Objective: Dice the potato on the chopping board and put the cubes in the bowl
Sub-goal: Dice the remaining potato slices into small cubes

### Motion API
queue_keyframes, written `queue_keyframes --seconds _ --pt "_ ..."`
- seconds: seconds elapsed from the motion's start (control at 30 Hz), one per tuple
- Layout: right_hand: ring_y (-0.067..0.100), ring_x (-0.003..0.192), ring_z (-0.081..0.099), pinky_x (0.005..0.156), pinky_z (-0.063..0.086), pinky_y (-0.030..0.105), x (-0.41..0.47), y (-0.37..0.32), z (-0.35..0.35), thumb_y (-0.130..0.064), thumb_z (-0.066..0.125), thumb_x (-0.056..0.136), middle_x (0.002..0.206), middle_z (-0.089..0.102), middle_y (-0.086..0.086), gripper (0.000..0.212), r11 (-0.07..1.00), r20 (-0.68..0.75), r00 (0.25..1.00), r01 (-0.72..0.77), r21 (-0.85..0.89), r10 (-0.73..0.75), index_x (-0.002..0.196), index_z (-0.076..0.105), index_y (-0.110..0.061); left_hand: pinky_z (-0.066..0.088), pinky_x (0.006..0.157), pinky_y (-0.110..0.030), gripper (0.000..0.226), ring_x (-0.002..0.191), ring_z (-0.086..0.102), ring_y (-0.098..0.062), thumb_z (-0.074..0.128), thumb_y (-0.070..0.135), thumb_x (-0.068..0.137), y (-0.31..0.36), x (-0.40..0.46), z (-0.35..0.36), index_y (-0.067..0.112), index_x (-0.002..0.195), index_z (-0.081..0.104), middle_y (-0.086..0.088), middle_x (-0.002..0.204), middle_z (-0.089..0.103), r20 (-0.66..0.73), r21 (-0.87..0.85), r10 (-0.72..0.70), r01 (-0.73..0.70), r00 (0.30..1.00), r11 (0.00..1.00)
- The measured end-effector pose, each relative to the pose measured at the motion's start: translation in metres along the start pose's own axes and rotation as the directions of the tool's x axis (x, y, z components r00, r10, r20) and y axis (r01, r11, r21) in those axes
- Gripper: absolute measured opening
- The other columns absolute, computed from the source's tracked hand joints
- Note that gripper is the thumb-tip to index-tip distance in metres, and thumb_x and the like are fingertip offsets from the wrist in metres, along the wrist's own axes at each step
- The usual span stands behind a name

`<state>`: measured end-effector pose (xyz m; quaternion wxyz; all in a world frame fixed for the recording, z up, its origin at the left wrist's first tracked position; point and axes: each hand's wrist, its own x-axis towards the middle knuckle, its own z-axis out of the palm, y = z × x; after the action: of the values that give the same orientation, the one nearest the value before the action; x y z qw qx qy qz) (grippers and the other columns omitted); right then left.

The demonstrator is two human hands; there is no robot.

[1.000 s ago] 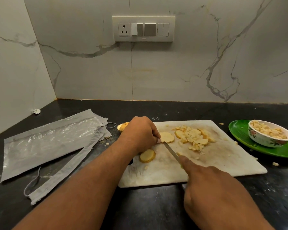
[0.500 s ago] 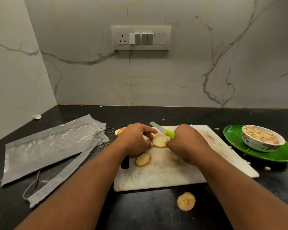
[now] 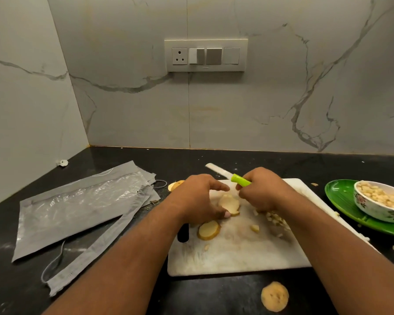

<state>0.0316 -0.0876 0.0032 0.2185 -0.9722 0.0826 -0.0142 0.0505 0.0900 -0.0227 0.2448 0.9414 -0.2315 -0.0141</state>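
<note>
- The black bench (image 3: 123,298) fills the lower frame, with a grey plastic pouch (image 3: 77,208) at centre left.
- The white chopping board (image 3: 237,253) lies at lower centre; a green plate (image 3: 341,201) at the right edge carries the bowl (image 3: 373,206), already part filled with cubes.
- The left hand (image 3: 198,201) curls over a stack of potato slices (image 3: 229,203) mid-board, fingertips and thumb pinching it.
- The right hand (image 3: 262,192) grips the knife (image 3: 228,175) by its green handle, blade pointing up-left, off the potato.
- 1 loose slice (image 3: 208,230) lies below the left hand; 1 fallen slice (image 3: 274,296) sits on the bench at the bottom.
- Judgement: square the stack first, tuck fingertips back, then cut strips and cross-cut evenly.
</note>
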Motion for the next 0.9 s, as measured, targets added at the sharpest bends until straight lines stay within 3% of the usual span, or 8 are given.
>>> queue_keyframes --seconds 0.07,0.2,0.33,0.43,0.53,0.73,0.83,0.9 --pt "0.019 0.079 0.065 0.078 0.059 0.038 -0.005 0.008 -0.003 -0.021 0.067 0.086 0.086 0.069 0.003 0.013 1.000 -0.018 1.000 -0.002 0.000 0.002 0.097 0.075 -0.020 0.056 0.095 -0.032 0.059 0.105 0.061 -0.008 0.085 0.051 0.080 0.002 0.000 -0.001 0.039 0.135 0.067 0.012 0.126 0.067 0.051 0.043 -0.018 0.016 0.999 0.999" --pt "0.018 0.076 0.067 0.078 0.060 0.037 -0.018 0.013 -0.003 -0.031 0.079 0.078 0.084 0.070 0.001 0.018 0.997 0.086 0.996 -0.008 -0.083 0.015 0.092 0.073 -0.021 0.056 0.081 -0.023 0.052 0.086 0.063 -0.006 0.087 0.043 0.081 0.009 0.000 0.004 0.035 0.130 0.070 0.012 0.100 0.071 0.031 0.001 -0.086 0.086 0.996 0.996" --pt "0.018 0.075 0.066 0.071 0.058 0.032 -0.020 0.009 0.002 -0.035 0.082 0.075 0.082 0.069 0.002 0.025 0.995 0.105 0.995 0.012 -0.103 -0.002 0.091 0.073 -0.020 0.058 0.077 -0.026 0.047 0.093 0.070 -0.011 0.093 0.040 0.073 0.011 0.000 0.013 0.036 0.116 0.076 0.008 0.108 0.076 -0.062 -0.109 -0.168 0.160 0.984 0.981" --pt "0.019 0.073 0.068 0.069 0.058 0.031 -0.018 0.012 0.000 -0.033 0.081 0.075 0.080 0.070 0.003 0.020 0.997 0.099 0.995 0.010 -0.082 -0.002 0.089 0.075 -0.020 0.062 0.077 -0.031 0.042 0.085 0.073 -0.009 0.097 0.040 0.066 0.009 0.002 0.016 0.034 0.103 0.078 0.007 0.099 0.078 -0.094 -0.205 -0.204 0.181 0.974 0.962" --pt "0.020 0.074 0.069 0.074 0.061 0.036 -0.017 0.015 0.000 -0.029 0.079 0.077 0.082 0.071 0.004 0.016 0.999 0.076 0.997 0.001 -0.047 0.002 0.088 0.076 -0.019 0.064 0.078 -0.035 0.045 0.077 0.073 -0.007 0.100 0.038 0.060 0.005 0.001 0.010 0.033 0.099 0.077 0.010 0.086 0.077 -0.042 -0.221 -0.203 0.189 0.978 0.957" --pt "0.019 0.075 0.064 0.074 0.059 0.034 -0.011 0.010 0.008 -0.025 0.068 0.085 0.081 0.066 0.003 0.013 0.999 -0.039 0.999 -0.031 -0.045 0.029 0.096 0.070 -0.018 0.054 0.088 -0.027 0.061 0.109 0.063 -0.011 0.091 0.046 0.074 0.001 0.000 0.003 0.044 0.130 0.069 0.014 0.134 0.066 0.019 -0.081 -0.099 0.101 0.995 0.992" --pt "0.018 0.077 0.063 0.074 0.058 0.034 -0.010 0.004 0.009 -0.026 0.068 0.086 0.082 0.066 0.002 0.016 0.999 -0.028 1.000 -0.014 -0.039 0.013 0.099 0.070 -0.018 0.047 0.077 -0.019 0.056 0.110 0.063 -0.013 0.088 0.045 0.077 0.000 0.002 0.001 0.047 0.129 0.069 0.011 0.127 0.069 0.092 -0.109 -0.053 0.063 0.994 0.992" --pt "0.017 0.080 0.062 0.074 0.057 0.034 -0.015 0.004 0.004 -0.024 0.068 0.085 0.086 0.066 0.000 0.021 1.000 -0.033 0.999 -0.010 -0.017 0.010 0.106 0.070 -0.020 0.050 0.080 -0.018 0.046 0.110 0.061 -0.019 0.089 0.045 0.075 -0.001 0.004 -0.001 0.046 0.119 0.075 0.010 0.123 0.071 0.092 -0.145 -0.044 0.057 0.995 0.988"
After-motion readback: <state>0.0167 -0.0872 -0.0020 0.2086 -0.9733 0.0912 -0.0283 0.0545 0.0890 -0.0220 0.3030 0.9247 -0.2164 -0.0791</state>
